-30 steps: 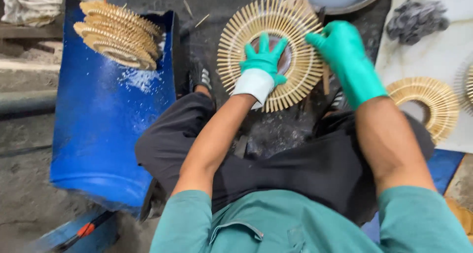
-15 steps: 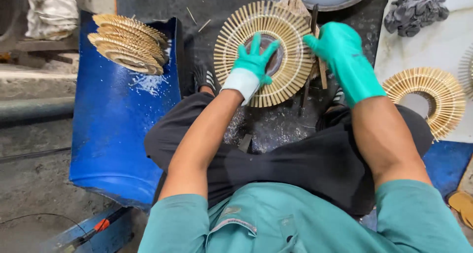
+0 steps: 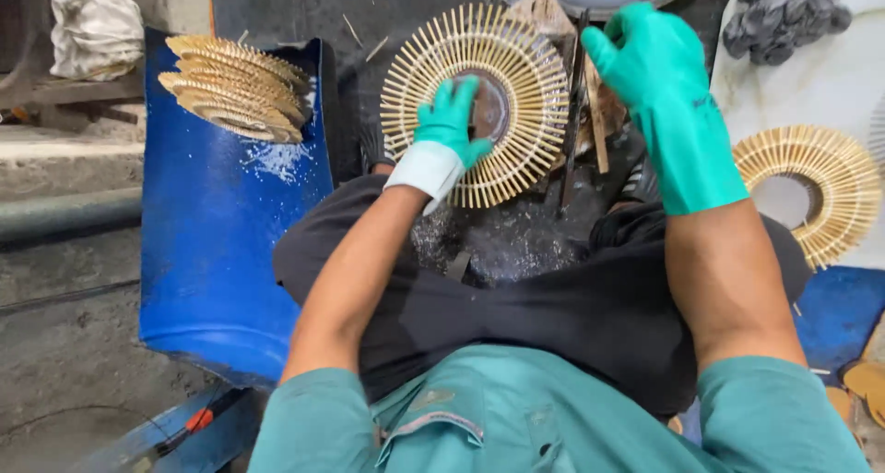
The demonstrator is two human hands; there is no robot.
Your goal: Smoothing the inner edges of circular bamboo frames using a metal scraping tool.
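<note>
The round sunburst disc of pale bamboo sticks point(image 3: 479, 100) lies flat on the dark, dusty ground straight ahead of the person's knees, its sticks fanning out evenly so it has no long axis; the left hand point(image 3: 449, 123), in a green rubber glove, rests on its lower left part with fingers spread toward the dark centre; the right hand point(image 3: 645, 53), also gloved, hovers just right of the rim, fingers loosely curled and holding nothing I can see, so the left is the nearer; wooden slats and a dark rod point(image 3: 576, 104) stand between the right hand and the disc; further left a stack of similar discs point(image 3: 235, 86) sits on a curved blue plastic sheet point(image 3: 221, 252); another sunburst ring point(image 3: 807, 187) lies well right.
</note>
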